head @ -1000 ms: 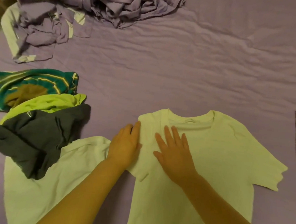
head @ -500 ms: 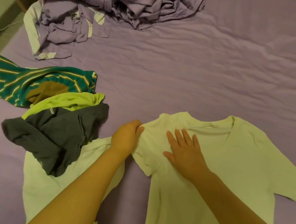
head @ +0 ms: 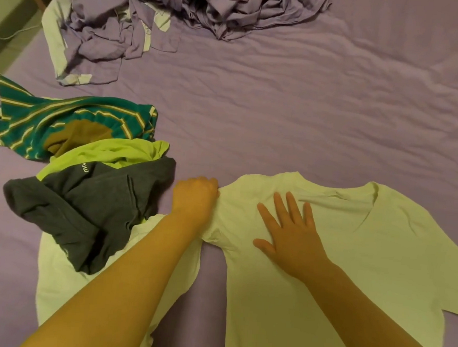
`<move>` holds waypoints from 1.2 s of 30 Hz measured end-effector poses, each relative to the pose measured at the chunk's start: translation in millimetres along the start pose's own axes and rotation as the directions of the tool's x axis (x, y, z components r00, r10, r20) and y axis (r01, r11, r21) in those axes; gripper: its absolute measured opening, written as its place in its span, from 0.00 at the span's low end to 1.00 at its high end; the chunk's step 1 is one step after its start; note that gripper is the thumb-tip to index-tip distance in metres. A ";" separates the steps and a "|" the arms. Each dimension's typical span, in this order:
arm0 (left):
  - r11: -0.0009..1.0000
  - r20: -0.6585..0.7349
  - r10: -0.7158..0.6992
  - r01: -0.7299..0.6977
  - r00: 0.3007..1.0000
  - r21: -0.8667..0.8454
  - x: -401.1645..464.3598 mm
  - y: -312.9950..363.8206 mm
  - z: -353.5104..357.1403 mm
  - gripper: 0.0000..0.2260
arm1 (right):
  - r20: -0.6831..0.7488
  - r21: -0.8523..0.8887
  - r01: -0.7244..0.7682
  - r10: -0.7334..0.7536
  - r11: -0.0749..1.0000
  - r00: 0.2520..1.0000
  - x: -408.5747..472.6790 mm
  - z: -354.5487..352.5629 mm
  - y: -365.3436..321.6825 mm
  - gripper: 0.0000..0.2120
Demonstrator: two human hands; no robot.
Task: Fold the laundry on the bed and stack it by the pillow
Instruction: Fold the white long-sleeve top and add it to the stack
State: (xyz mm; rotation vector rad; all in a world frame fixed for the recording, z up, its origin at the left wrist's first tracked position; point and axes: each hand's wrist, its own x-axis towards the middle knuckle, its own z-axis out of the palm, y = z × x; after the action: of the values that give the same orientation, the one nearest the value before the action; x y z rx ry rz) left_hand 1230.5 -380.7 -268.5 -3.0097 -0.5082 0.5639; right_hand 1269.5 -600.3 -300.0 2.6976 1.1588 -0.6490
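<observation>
Near bed's (head: 306, 111) front edge | left hand (head: 194, 198), flat a second ago, now pinches white T-shirt's (head: 351, 261) sleeve edge | right hand (head: 293, 239) stays spread, pressing chest.

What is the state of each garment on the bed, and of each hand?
Pale white T-shirt: spread flat, its left sleeve folded in.
Left hand: grips the folded sleeve edge.
Right hand: flat on the shirt.
Dark grey garment: crumpled, unfolded.
Lime green garment: crumpled under the grey one.
Teal striped garment: crumpled.
Purple bedding: bunched.
</observation>
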 end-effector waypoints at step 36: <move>0.726 0.143 0.156 -0.015 0.977 -0.688 4.3 -25.6 -9.2 0.09 | -0.103 0.127 -0.068 0.082 0.989 0.991 -17.4 -4.1 -52.1 0.36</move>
State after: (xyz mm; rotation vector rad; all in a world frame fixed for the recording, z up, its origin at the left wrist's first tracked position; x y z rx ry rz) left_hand 1229.7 -354.9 -259.0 -3.7219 -0.7295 0.8386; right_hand 1222.8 -574.4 -286.3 2.8978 1.0673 -0.5884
